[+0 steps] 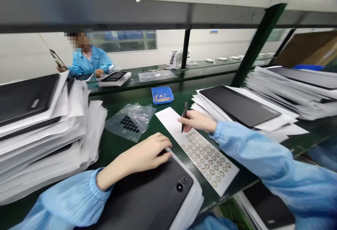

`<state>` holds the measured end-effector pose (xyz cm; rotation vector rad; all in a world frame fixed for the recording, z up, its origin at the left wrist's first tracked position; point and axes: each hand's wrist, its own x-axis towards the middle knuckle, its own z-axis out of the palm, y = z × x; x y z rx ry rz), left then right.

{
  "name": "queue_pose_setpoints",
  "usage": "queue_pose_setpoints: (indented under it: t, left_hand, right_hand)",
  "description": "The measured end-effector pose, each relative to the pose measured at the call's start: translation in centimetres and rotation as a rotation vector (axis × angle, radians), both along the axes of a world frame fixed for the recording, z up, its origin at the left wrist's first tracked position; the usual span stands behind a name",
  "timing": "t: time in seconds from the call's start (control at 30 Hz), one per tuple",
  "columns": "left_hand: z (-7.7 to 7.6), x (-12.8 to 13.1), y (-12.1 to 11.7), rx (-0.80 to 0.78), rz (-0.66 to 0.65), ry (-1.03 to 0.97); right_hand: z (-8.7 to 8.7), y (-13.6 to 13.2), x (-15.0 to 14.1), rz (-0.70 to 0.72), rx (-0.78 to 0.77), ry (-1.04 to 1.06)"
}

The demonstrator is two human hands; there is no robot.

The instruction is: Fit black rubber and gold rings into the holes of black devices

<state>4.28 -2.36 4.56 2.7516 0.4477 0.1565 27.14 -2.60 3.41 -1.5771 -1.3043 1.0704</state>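
In front of me lies a black tablet-like panel (142,191) with two round camera openings near its right corner, white sheeting under it. My left hand (150,152) rests on its far edge, fingers stretched out and slightly bent. My right hand (197,120) grips dark tweezers (184,114), pointing down over a white sheet (168,117). Rows of small ring-shaped stickers (207,156) cover the nearer part of that sheet. Whether the tweezer tips hold anything is too small to tell.
Panels and white sheets are piled at left (52,135) and right (237,105). A clear bag (142,117) with black rings and a blue tray (162,95) of small rings stand behind. A shelf beam (158,8) crosses above. A co-worker (91,61) sits across the bench.
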Motion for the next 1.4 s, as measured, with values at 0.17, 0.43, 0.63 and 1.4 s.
queue_pose_setpoints:
  t: [0.17, 0.43, 0.63, 1.4]
  left_hand:
    - [-2.8, 4.3, 1.4, 0.01, -0.126, 0.052]
    - [-4.7, 5.2, 2.3, 0.041, -0.108, 0.097]
    - [-4.4, 5.2, 2.2, 0.053, -0.098, 0.12]
    - [-2.9, -3.5, -6.4, 0.049, -0.032, -0.151]
  right_hand:
    - [-3.2, -3.6, 1.0, -0.221, 0.075, -0.076]
    - [-5.9, -4.3, 1.1, -0.366, 0.215, -0.13]
    - [-6.3, -4.2, 1.1, -0.356, 0.252, -0.095]
    - [-7.3, -13.4, -6.9, -0.283, 0.193, 0.586]
